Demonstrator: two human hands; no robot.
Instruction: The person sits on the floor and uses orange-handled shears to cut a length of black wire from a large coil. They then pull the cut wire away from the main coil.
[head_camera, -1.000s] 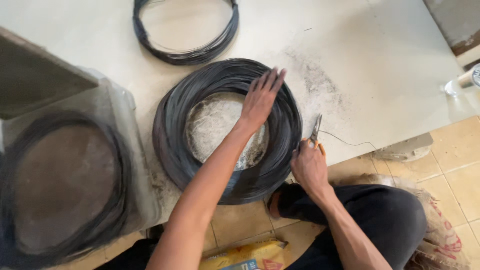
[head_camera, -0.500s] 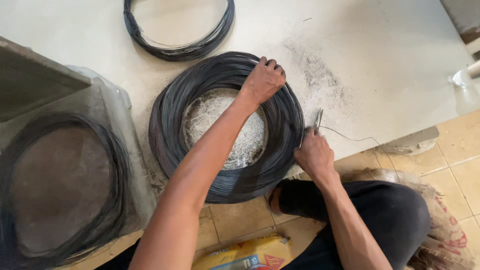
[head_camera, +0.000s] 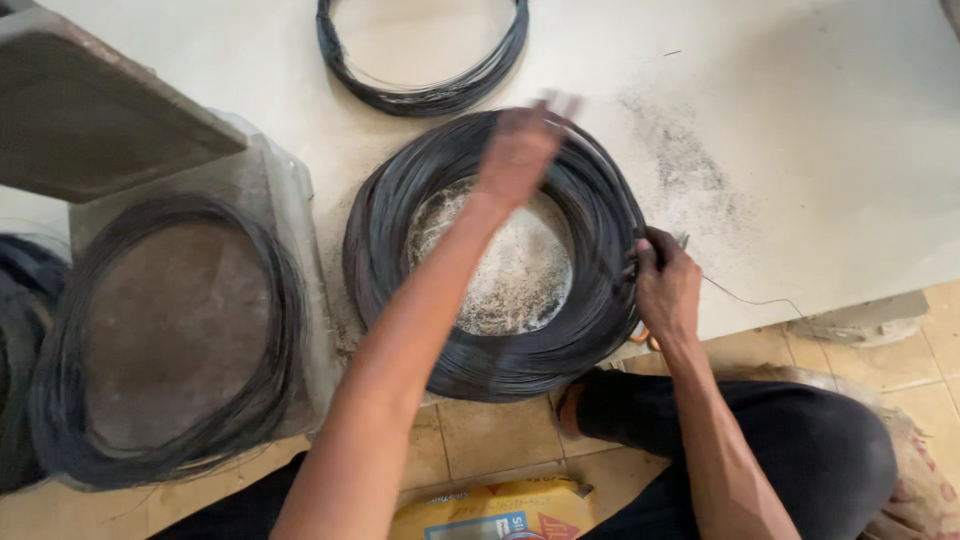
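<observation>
Big coil of dark grey steel wire (head_camera: 600, 300) lies flat on the pale, dusty table (head_camera: 800, 150), its near edge hanging just over the table's rim above the tiled floor (head_camera: 490, 430), and the left hand (head_camera: 520, 150) is up over the coil's far side, blurred, so whether its fingers are spread or curled I cannot tell. The right hand (head_camera: 665, 285) is curled tight at the coil's right edge, gripping an orange-handled cutting tool (head_camera: 640, 335) against the strands, with a thin loose wire end (head_camera: 760, 300) trailing off beside it. Further out, a thinner dark wire ring (head_camera: 420, 95) lies on the table beyond, and another wire coil wrapped in clear plastic (head_camera: 170, 340) sits to the left.
</observation>
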